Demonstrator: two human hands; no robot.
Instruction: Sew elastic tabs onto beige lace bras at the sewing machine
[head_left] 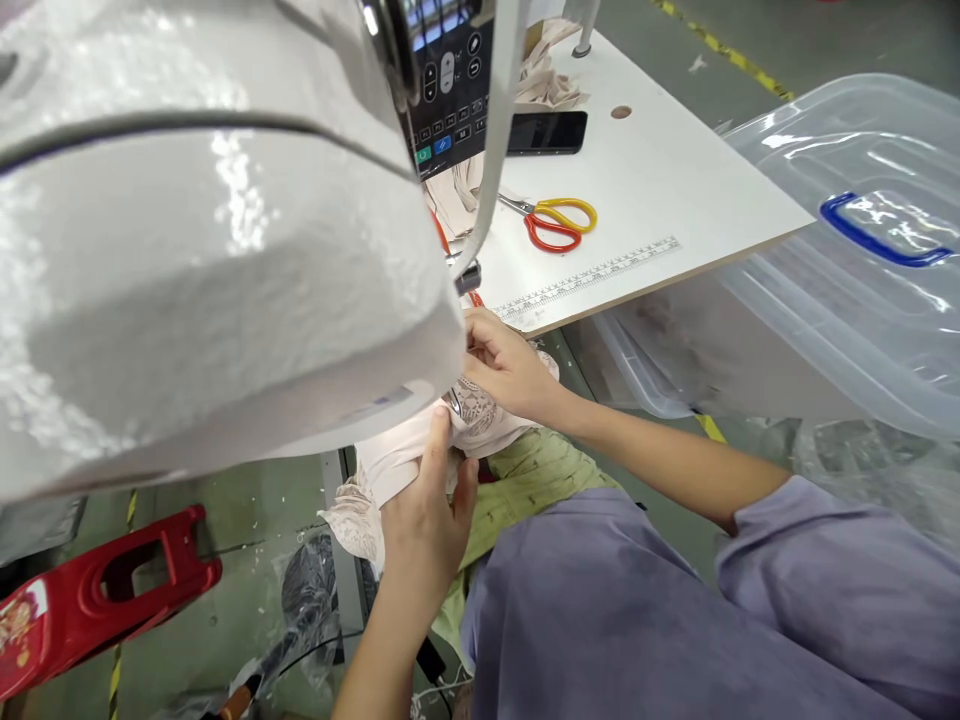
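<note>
Pale beige fabric with lace [480,412] lies under the head of a white sewing machine [225,270]. My left hand [424,510] rests on the plain part of the cloth, its index finger stretched toward the metal presser foot [454,401] and its thumb apart; its other fingers are mostly hidden. Beyond the foot, my right hand [510,368] has its fingers bent and pinched on the lace part. The machine head hides some of the cloth and the fingertips of my right hand.
On the white tabletop [660,160] are scissors [559,222], a black phone [547,132], a printed ruler [592,277] and more beige cloth [551,75]. A clear plastic box [862,320] stands at right, a red plastic stool [112,590] at lower left. Green cloth [540,475] covers the lap.
</note>
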